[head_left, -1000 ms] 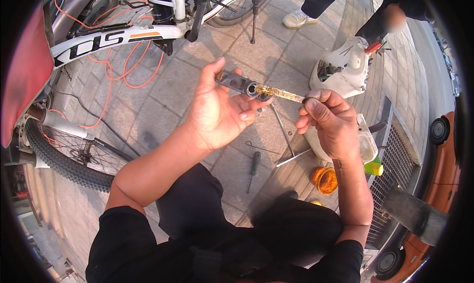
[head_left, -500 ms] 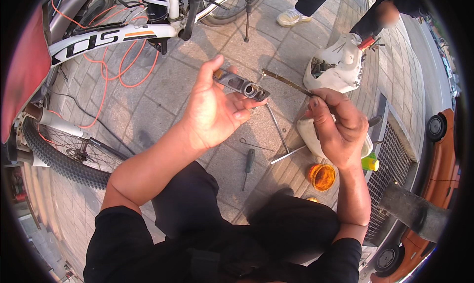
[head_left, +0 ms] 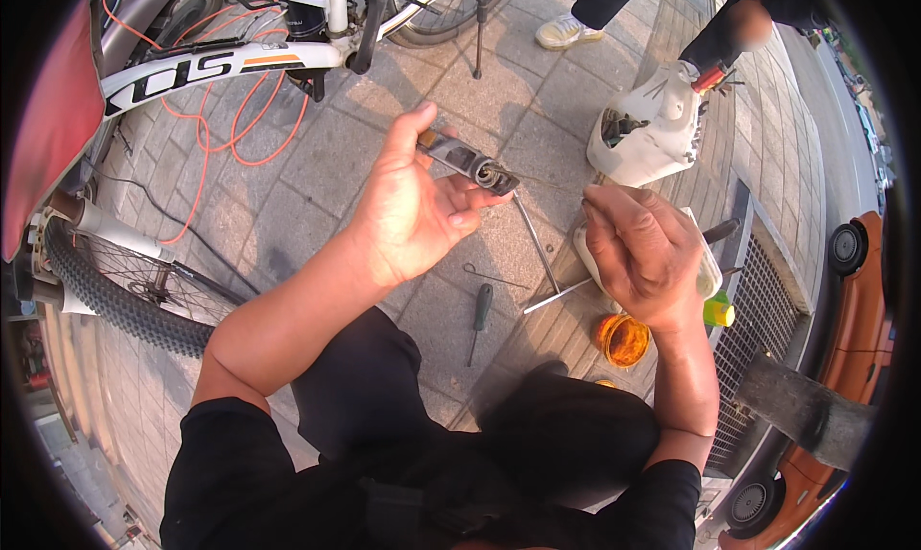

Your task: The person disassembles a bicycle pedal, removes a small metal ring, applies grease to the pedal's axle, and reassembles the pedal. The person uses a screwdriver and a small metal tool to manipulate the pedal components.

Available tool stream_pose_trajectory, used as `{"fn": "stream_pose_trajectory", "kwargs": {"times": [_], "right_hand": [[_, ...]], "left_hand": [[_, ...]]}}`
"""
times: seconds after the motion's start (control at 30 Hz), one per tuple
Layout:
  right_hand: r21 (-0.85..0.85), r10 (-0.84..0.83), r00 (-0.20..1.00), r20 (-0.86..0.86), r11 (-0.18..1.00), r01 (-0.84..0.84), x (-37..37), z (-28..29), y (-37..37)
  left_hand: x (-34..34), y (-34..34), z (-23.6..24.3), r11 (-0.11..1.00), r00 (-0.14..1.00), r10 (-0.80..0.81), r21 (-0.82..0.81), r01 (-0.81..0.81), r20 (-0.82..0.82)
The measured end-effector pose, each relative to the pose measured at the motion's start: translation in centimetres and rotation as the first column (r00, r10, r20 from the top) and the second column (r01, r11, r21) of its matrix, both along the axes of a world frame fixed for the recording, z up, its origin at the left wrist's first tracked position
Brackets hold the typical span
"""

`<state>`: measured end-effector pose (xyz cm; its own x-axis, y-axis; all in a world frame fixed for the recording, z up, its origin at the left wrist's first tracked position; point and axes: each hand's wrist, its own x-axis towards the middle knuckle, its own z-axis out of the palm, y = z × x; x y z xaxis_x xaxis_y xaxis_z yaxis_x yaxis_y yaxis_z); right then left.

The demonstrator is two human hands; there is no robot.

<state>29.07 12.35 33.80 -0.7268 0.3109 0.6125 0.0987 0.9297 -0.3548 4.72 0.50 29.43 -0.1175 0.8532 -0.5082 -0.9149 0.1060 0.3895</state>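
Note:
My left hand [head_left: 403,210] is closed around a bicycle pedal [head_left: 459,157] with a dark metal body and an amber piece at one end. Its round bore faces up toward me. Level with it on the right, my right hand [head_left: 641,253] pinches a thin rod [head_left: 547,182]. The rod's far end reaches the bore; whether it is inside or only touching, I cannot tell. Below my right hand stands an open jar of orange grease [head_left: 624,342]. On the paving under the pedal lie a screwdriver [head_left: 482,322], a bent wire hook [head_left: 494,277] and a long metal wrench [head_left: 537,243].
A cut white jug [head_left: 648,142] holding tools stands at the far right, near another person's shoe [head_left: 569,34]. Another white container [head_left: 708,262] sits partly behind my right hand, beside a green bottle [head_left: 720,310]. A white bicycle [head_left: 221,70] and orange cable [head_left: 235,133] occupy the left.
My right hand has moved slightly down and left, bringing the rod's tip from above the pedal to its bore. My left hand stays almost still with the pedal.

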Motion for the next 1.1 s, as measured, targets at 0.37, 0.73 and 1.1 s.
{"fn": "stream_pose_trajectory", "kwargs": {"times": [0.37,0.73,1.1], "right_hand": [[-0.515,-0.134,0.99,-0.046,0.852,0.092,1.2,-0.5,-0.7],[-0.983,-0.085,0.992,-0.095,0.164,-0.08,-0.3,-1.8,-1.1],[-1.0,-0.087,0.996,-0.011,0.017,-0.009,-0.3,-0.3,-1.3]], "left_hand": [[0.1,-0.1,0.9,0.996,0.992,0.051,0.066,-0.058,0.114],[-0.9,-0.5,0.1,0.962,0.982,0.033,0.26,-0.081,0.186],[-0.3,-0.9,0.9,0.97,0.988,0.15,0.19,-0.151,0.019]]}}
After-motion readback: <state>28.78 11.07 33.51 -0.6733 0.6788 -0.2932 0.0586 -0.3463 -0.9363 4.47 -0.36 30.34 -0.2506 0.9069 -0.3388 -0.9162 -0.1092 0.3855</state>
